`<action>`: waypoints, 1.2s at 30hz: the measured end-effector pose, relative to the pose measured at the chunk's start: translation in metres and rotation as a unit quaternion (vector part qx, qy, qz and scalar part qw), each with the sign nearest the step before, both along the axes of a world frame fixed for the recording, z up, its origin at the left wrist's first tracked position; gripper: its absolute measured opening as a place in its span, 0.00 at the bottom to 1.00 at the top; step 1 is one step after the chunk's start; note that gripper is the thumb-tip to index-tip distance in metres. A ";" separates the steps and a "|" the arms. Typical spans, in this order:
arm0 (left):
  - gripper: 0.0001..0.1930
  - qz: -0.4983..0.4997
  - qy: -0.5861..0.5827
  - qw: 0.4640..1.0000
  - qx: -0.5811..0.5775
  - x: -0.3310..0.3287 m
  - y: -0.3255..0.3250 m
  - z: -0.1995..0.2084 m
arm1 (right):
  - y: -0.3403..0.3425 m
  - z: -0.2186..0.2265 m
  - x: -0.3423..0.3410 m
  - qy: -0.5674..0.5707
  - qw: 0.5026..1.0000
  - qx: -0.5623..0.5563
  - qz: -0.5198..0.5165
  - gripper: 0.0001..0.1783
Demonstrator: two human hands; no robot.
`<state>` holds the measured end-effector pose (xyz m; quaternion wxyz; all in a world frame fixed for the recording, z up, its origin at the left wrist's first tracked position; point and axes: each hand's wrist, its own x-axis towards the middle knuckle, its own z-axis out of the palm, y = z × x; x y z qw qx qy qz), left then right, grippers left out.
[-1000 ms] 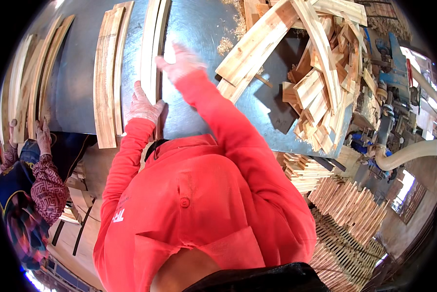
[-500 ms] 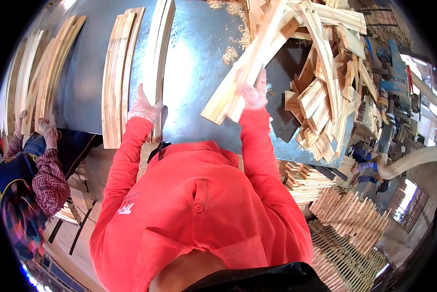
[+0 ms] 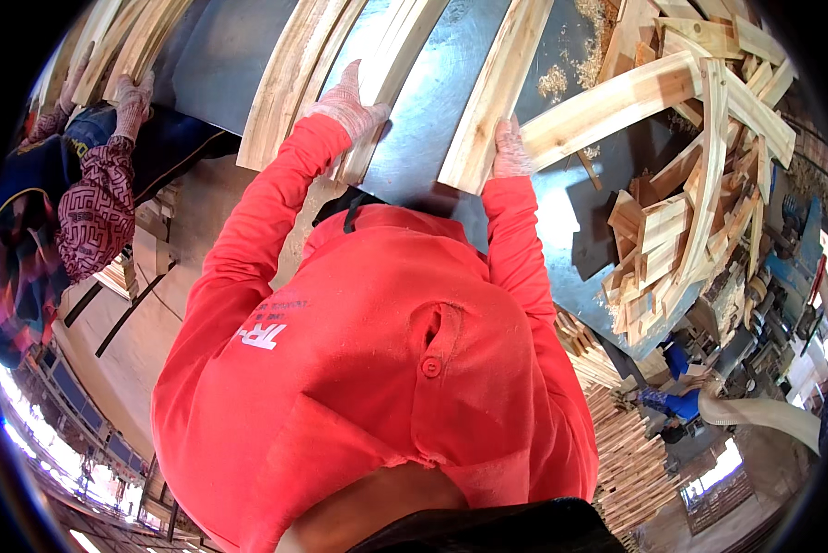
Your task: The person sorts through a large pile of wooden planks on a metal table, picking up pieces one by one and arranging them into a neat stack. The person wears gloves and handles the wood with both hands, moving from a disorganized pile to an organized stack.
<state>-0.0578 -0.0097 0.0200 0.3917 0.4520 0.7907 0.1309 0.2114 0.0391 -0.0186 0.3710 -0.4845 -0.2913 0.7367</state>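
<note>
My left hand, in a pale knit glove, grips a pair of long wooden strips near their close end, with its thumb across them. The strips lie on a dark metal table. My right hand, gloved too, holds the right edge of a wide wooden board near its close end. This board runs away from me, roughly in line with the strips. Beside the right hand, a curved wooden board slants off toward the scrap pile; whether the hand touches it I cannot tell.
Left of my left hand lies another set of wooden strips. A jumbled pile of wood offcuts covers the table's right end, with sawdust near it. At far left, a co-worker's gloved hand rests by more strips.
My view has turned, shifting the scene. The two boards crossing at my right hand have come apart: one now lies nearly parallel to the strips, the other slants right. My left hand stays on its strips.
</note>
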 end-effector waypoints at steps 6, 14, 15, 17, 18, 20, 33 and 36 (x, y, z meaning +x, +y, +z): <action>0.50 0.017 0.089 0.994 -0.060 0.025 0.005 0.018 | 0.000 -0.008 -0.012 -0.266 0.963 0.016 0.036 0.33; 0.60 0.148 0.259 0.936 0.189 -0.035 -0.027 0.027 | -0.009 0.054 -0.035 0.178 0.983 -0.043 0.033 0.49; 0.60 0.160 0.251 0.954 0.038 -0.049 -0.028 0.037 | -0.007 0.059 -0.039 0.240 0.968 -0.037 0.071 0.54; 0.59 0.005 0.311 0.943 -0.121 -0.061 -0.042 0.030 | -0.004 0.072 -0.053 0.304 0.946 -0.033 0.113 0.57; 0.57 -0.005 0.314 0.944 -0.101 -0.067 -0.050 0.028 | -0.002 0.080 -0.065 0.337 0.932 -0.033 0.130 0.57; 0.53 -0.009 0.234 0.968 -0.092 -0.085 -0.046 0.034 | 0.002 0.089 -0.088 0.394 0.906 -0.033 0.151 0.58; 0.28 0.088 -0.199 0.973 0.080 -0.210 -0.069 -0.009 | -0.034 0.043 -0.289 -0.304 0.852 0.091 0.416 0.22; 0.34 0.039 -0.120 0.988 0.086 -0.191 -0.056 0.029 | -0.020 0.050 -0.313 -0.395 0.666 0.148 0.615 0.20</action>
